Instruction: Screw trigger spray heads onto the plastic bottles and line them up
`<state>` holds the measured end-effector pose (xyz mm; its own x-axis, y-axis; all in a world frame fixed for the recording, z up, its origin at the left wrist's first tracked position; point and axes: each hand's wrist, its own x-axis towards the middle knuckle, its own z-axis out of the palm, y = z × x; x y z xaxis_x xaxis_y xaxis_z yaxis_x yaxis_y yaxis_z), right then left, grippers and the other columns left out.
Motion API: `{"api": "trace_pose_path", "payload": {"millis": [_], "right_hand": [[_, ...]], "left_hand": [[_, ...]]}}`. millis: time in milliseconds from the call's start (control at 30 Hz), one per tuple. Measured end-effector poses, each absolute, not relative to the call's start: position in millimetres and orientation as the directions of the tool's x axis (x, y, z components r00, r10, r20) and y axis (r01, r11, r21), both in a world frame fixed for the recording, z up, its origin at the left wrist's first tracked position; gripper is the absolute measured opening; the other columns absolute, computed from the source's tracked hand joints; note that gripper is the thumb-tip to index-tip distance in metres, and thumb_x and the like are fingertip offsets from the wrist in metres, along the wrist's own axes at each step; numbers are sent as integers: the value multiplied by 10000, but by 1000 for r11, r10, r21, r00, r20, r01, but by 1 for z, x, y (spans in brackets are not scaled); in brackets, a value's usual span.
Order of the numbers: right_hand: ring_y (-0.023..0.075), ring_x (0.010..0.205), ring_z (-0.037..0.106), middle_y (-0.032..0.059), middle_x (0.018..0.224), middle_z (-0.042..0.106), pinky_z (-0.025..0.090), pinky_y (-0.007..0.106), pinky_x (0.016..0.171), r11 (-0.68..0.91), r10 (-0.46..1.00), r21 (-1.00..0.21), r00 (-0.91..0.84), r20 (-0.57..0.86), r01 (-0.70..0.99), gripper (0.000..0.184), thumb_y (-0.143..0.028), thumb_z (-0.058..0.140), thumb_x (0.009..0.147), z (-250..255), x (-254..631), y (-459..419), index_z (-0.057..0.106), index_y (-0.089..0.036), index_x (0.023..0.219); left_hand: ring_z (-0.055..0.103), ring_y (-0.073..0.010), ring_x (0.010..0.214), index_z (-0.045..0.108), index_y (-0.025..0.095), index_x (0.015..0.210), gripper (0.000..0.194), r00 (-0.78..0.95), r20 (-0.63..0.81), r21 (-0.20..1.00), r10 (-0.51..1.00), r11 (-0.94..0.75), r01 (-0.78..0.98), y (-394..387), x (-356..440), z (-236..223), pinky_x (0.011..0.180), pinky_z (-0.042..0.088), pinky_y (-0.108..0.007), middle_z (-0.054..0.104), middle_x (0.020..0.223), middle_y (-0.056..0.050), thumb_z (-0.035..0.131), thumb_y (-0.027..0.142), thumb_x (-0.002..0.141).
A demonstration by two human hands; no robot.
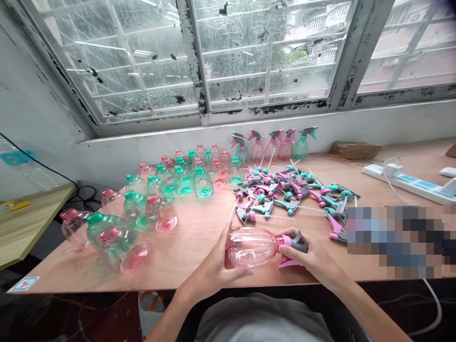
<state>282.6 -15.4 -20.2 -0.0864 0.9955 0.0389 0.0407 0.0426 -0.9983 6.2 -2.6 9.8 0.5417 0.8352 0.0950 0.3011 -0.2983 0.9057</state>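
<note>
A clear pink spray bottle (251,247) lies sideways above the table's front edge, its base to the left. My left hand (223,263) is closed around the base end. At the neck, my right hand (302,251) grips the grey and pink trigger spray head (287,241), which sits on the bottle's mouth; its pink trigger (289,262) points down toward me. Just beyond the bottle lies a pile of loose spray heads (281,190) in pink, teal and grey, with white dip tubes. Open pink and green bottles (203,183) stand to the left.
Several bottles with spray heads (278,145) stand along the wall under the window (263,57). A brown block (356,149) and a white power strip (409,183) lie at the right. Nearest on the left is a pink bottle (123,251). A pixelated patch hides part of the right side.
</note>
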Motion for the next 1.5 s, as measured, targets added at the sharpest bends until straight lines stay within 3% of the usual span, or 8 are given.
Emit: {"api": "trace_pose_path", "payload": {"millis": [367, 467, 567, 700, 867, 1167, 1367, 1500], "right_hand": [[183, 762, 627, -5, 849, 675, 549, 276, 682, 40, 992, -998, -120, 34, 49, 321, -445, 811, 822, -24, 287, -15, 681, -204, 989], [204, 817, 641, 8, 900, 692, 571, 295, 711, 70, 987, -996, -146, 63, 48, 333, -419, 820, 817, -24, 288, -16, 682, -208, 1033], [214, 837, 646, 14, 928, 691, 608, 318, 724, 49, 982, -998, -182, 42, 37, 343, -409, 833, 808, -23, 288, -17, 688, -205, 1042], [211, 817, 667, 6, 918, 684, 641, 346, 730, -3, 980, -1000, -197, -5, 11, 354, -410, 835, 810, -21, 288, -19, 687, -201, 1054], [205, 749, 699, -7, 849, 686, 625, 341, 706, -8, 986, -1000, -165, -10, 17, 375, -448, 826, 816, -21, 289, -19, 674, -191, 1043], [203, 689, 702, -11, 800, 680, 627, 349, 657, -28, 987, -999, -156, -23, -31, 399, -463, 838, 800, -17, 286, -18, 668, -186, 1031], [172, 628, 689, -43, 712, 672, 603, 298, 619, -89, 983, -985, -171, -63, -148, 426, -466, 856, 780, -21, 289, -17, 633, -195, 1022], [185, 661, 710, -32, 741, 703, 596, 306, 662, -75, 984, -994, -168, -61, -77, 407, -472, 831, 805, -19, 288, -19, 637, -198, 1035]], "left_hand": [[322, -339, 1524, 183, 320, 1626, 1013, 578, 54, 973, 814, -173, 152, 2, 1, 14, 1256, 271, -480, 336, 1667, -86, 827, 325, 844], [208, -353, 1564, 152, 331, 1636, 933, 590, 99, 982, 802, -176, 73, 3, -2, 12, 1269, 214, -499, 344, 1666, -77, 733, 452, 916], [335, -370, 1509, 93, 335, 1639, 985, 561, 68, 996, 825, -86, 6, 1, -4, 6, 1223, 302, -516, 401, 1624, -104, 730, 501, 906], [524, -338, 1369, 208, 338, 1613, 1019, 537, -14, 999, 843, 35, -29, 0, -7, -2, 1161, 401, -507, 434, 1592, -114, 850, 383, 823], [430, -313, 1457, 422, 290, 1527, 835, 613, -10, 1000, 790, -7, 25, 2, -8, 3, 1242, 315, -486, 388, 1638, -89, 854, 253, 815], [424, -310, 1438, 229, 345, 1603, 964, 536, 7, 962, 844, -153, 228, -7, -12, 9, 1202, 365, -478, 340, 1658, -65, 794, 202, 835], [343, -316, 1491, 223, 345, 1613, 932, 573, -2, 948, 819, -181, 262, -3, -13, 9, 1256, 251, -496, 321, 1662, -54, 756, 211, 861], [245, -326, 1546, 5, 331, 1641, 1134, 568, -31, 962, 822, -130, 241, -5, -12, 10, 1282, 175, -507, 276, 1690, -67, 787, 232, 824]]}}
